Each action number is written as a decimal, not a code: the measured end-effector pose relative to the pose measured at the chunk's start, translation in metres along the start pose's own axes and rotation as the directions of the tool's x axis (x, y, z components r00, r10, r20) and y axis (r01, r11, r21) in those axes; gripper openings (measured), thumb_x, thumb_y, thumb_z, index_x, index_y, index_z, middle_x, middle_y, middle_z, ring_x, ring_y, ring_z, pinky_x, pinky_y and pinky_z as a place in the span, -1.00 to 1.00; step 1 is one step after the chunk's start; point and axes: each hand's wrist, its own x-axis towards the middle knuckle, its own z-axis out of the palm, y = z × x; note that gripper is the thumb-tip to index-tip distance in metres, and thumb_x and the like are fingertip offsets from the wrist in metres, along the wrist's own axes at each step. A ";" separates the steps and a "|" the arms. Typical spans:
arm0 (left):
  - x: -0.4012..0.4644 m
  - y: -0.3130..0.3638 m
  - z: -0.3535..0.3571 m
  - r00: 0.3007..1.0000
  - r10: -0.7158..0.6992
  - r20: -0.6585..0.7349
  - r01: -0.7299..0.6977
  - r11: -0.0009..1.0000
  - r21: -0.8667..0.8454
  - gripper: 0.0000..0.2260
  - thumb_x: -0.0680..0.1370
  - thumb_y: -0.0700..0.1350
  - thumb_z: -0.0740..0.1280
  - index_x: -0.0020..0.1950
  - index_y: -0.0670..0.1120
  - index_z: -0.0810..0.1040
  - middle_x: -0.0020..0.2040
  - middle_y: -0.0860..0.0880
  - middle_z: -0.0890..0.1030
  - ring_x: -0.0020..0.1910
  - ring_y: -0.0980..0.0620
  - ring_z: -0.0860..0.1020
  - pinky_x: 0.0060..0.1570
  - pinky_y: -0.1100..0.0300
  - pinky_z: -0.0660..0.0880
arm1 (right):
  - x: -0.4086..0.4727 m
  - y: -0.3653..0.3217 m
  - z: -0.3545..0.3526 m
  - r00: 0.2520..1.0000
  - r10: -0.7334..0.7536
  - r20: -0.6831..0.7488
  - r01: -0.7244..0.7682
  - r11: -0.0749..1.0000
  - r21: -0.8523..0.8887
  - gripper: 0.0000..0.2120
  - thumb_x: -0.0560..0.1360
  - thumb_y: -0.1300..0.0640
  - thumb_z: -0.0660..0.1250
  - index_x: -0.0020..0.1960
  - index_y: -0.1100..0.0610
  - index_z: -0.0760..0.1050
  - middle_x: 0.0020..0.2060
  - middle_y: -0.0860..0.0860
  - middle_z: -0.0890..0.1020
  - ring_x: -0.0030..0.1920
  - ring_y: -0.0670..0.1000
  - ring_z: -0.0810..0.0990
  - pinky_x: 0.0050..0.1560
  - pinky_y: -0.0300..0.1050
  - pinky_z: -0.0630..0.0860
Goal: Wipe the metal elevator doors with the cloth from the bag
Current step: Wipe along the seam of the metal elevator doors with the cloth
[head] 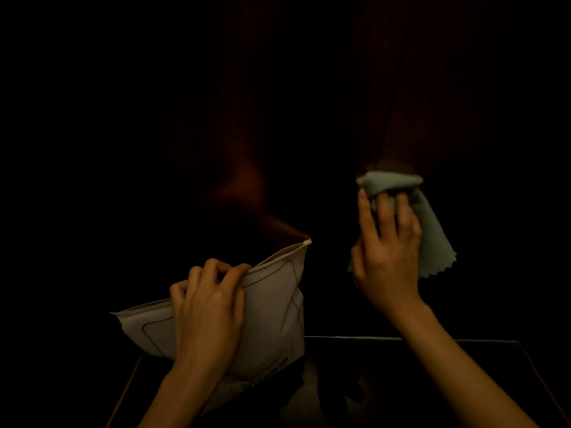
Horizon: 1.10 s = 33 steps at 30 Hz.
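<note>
Cloth (432, 230) — soft, zigzag-edged, bag (272, 310) creased

One view only, taken from a wide-angle camera worn on the person's head. It faces forward and downward. Both forearms enter from the near edge, placing the left hand (210, 307) and right hand (387, 254) close to the lens at mid-frame. The far scene is very dark; its detail cannot be read. A dark glossy surface (401, 381) fills the near lower frame.
</note>
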 end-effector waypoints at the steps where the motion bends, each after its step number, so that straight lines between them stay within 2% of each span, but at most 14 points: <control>1: -0.001 -0.001 0.000 1.000 0.000 0.004 0.000 1.000 -0.012 -0.67 0.48 -0.06 0.11 0.09 -0.06 0.61 -0.11 -0.03 0.50 -0.11 0.00 0.36 -0.12 0.13 0.11 | -0.017 -0.001 0.008 0.999 -0.006 0.034 0.007 1.000 -0.012 -0.33 0.42 0.18 0.17 0.48 0.18 0.04 0.39 0.21 0.17 0.38 0.28 0.14 0.30 0.27 0.24; 6: -0.010 -0.007 -0.001 0.999 -0.040 -0.024 0.039 0.998 -0.040 -0.65 0.48 -0.07 0.10 0.13 -0.07 0.59 -0.09 -0.05 0.49 -0.09 -0.03 0.38 -0.13 0.09 0.17 | -0.115 -0.002 0.039 0.924 0.009 0.383 0.024 0.997 -0.079 -0.01 0.19 0.24 0.53 0.48 0.22 0.07 0.39 0.22 0.21 0.38 0.29 0.18 0.31 0.28 0.26; 9: -0.012 -0.009 0.001 0.998 -0.062 -0.021 0.060 0.996 -0.070 -0.62 0.49 -0.06 0.07 0.14 -0.08 0.58 -0.09 -0.05 0.48 -0.08 -0.01 0.36 -0.13 0.07 0.19 | -0.153 0.001 0.051 0.808 0.009 0.590 0.059 0.994 -0.096 0.25 0.06 0.19 0.62 0.51 0.20 -0.11 0.40 0.19 0.21 0.38 0.27 0.19 0.30 0.27 0.17; 11: -0.013 -0.008 0.003 0.997 -0.071 -0.013 0.069 0.995 -0.073 -0.62 0.49 -0.06 0.06 0.14 -0.08 0.58 -0.10 -0.05 0.48 -0.09 -0.02 0.38 -0.13 0.07 0.20 | -0.162 0.003 0.054 0.761 -0.001 0.649 0.077 0.993 -0.089 0.36 -0.03 0.16 0.65 0.51 0.17 -0.17 0.41 0.16 0.20 0.37 0.26 0.20 0.29 0.27 0.13; 13: -0.014 -0.008 0.005 0.997 -0.083 -0.009 0.082 0.994 -0.077 -0.62 0.50 -0.05 0.06 0.15 -0.08 0.58 -0.09 -0.04 0.48 -0.09 -0.03 0.39 -0.13 0.08 0.20 | -0.157 0.005 0.051 0.781 -0.002 0.625 0.069 0.994 -0.084 0.33 -0.03 0.15 0.65 0.51 0.18 -0.10 0.40 0.16 0.20 0.37 0.26 0.20 0.29 0.27 0.12; 15: -0.014 -0.006 0.006 0.996 -0.094 -0.006 0.093 0.992 -0.088 -0.63 0.51 -0.05 0.06 0.15 -0.08 0.58 -0.09 -0.04 0.48 -0.09 -0.02 0.39 -0.13 0.08 0.20 | -0.137 0.007 0.045 0.859 0.017 0.511 0.031 0.996 -0.086 0.12 0.10 0.13 0.59 0.49 0.20 0.03 0.38 0.19 0.22 0.36 0.27 0.20 0.30 0.27 0.12; 18: -0.015 -0.007 0.009 0.995 -0.102 0.006 0.102 0.990 -0.094 -0.64 0.52 -0.05 0.07 0.16 -0.08 0.57 -0.09 -0.04 0.48 -0.10 -0.02 0.39 -0.14 0.09 0.21 | -0.092 0.004 0.033 0.946 0.078 0.315 -0.057 0.996 -0.073 -0.24 0.40 0.07 0.25 0.50 0.18 0.00 0.39 0.21 0.16 0.37 0.29 0.15 0.36 0.26 0.06; 20: -0.015 -0.009 0.010 0.994 -0.110 0.005 0.110 0.989 -0.098 -0.64 0.51 -0.06 0.07 0.16 -0.08 0.58 -0.09 -0.04 0.48 -0.10 0.01 0.37 -0.14 0.10 0.20 | -0.076 0.001 0.033 0.967 0.114 0.228 -0.111 0.993 -0.027 -0.35 0.47 0.06 0.10 0.49 0.16 -0.04 0.39 0.19 0.12 0.38 0.28 0.11 0.39 0.24 0.00; 23: -0.014 -0.013 0.010 0.992 -0.130 0.004 0.130 0.987 -0.096 -0.63 0.51 -0.05 0.06 0.16 -0.08 0.57 -0.09 -0.04 0.48 -0.10 0.00 0.37 -0.14 0.10 0.20 | -0.079 0.003 0.042 0.991 0.097 0.095 -0.100 0.995 0.031 -0.32 0.41 0.26 0.28 0.45 0.12 0.07 0.31 0.15 0.18 0.28 0.24 0.20 0.22 0.31 0.30; 26: -0.015 -0.014 0.011 0.991 -0.136 -0.003 0.135 0.985 -0.105 -0.63 0.51 -0.06 0.07 0.16 -0.09 0.57 -0.09 -0.04 0.48 -0.10 0.04 0.35 -0.14 0.10 0.20 | -0.107 0.006 0.054 0.980 0.071 0.187 -0.092 0.990 0.109 -0.07 0.08 0.48 0.48 0.37 0.17 0.22 0.23 0.13 0.24 0.11 0.23 0.28 -0.05 0.26 0.51; 29: -0.018 -0.015 0.013 0.991 -0.136 -0.002 0.135 0.984 -0.120 -0.64 0.51 -0.07 0.08 0.16 -0.10 0.57 -0.09 -0.03 0.47 -0.10 0.06 0.35 -0.14 0.11 0.21 | -0.158 0.008 0.066 0.852 0.085 0.517 -0.106 0.994 0.012 0.08 -0.12 0.48 0.56 0.36 0.19 0.27 0.26 0.15 0.30 0.10 0.27 0.30 -0.17 0.25 0.55; 31: -0.020 -0.017 0.014 0.991 -0.137 0.003 0.136 0.983 -0.126 -0.65 0.52 -0.07 0.09 0.16 -0.11 0.57 -0.09 -0.03 0.48 -0.10 0.06 0.35 -0.14 0.12 0.22 | -0.186 0.010 0.071 0.683 0.076 0.727 -0.074 0.997 -0.035 0.09 -0.17 0.41 0.61 0.34 0.18 0.37 0.30 0.12 0.32 0.10 0.26 0.33 -0.21 0.22 0.58; 32: -0.021 -0.019 0.014 0.991 -0.134 0.006 0.134 0.983 -0.124 -0.65 0.52 -0.07 0.09 0.16 -0.11 0.57 -0.10 -0.04 0.48 -0.10 0.05 0.36 -0.14 0.12 0.22 | -0.192 0.010 0.072 0.578 0.047 0.815 -0.025 0.999 -0.040 0.06 -0.10 0.36 0.63 0.37 0.15 0.37 0.36 0.10 0.28 0.12 0.25 0.34 -0.17 0.20 0.59; 33: -0.021 -0.020 0.014 0.992 -0.129 0.005 0.129 0.984 -0.124 -0.65 0.52 -0.07 0.09 0.16 -0.11 0.58 -0.10 -0.04 0.48 -0.10 0.05 0.36 -0.14 0.12 0.23 | -0.198 0.014 0.074 0.502 0.018 0.864 0.021 0.999 -0.033 0.00 0.08 0.27 0.61 0.44 0.10 0.27 0.44 0.06 0.18 0.20 0.22 0.33 -0.05 0.18 0.57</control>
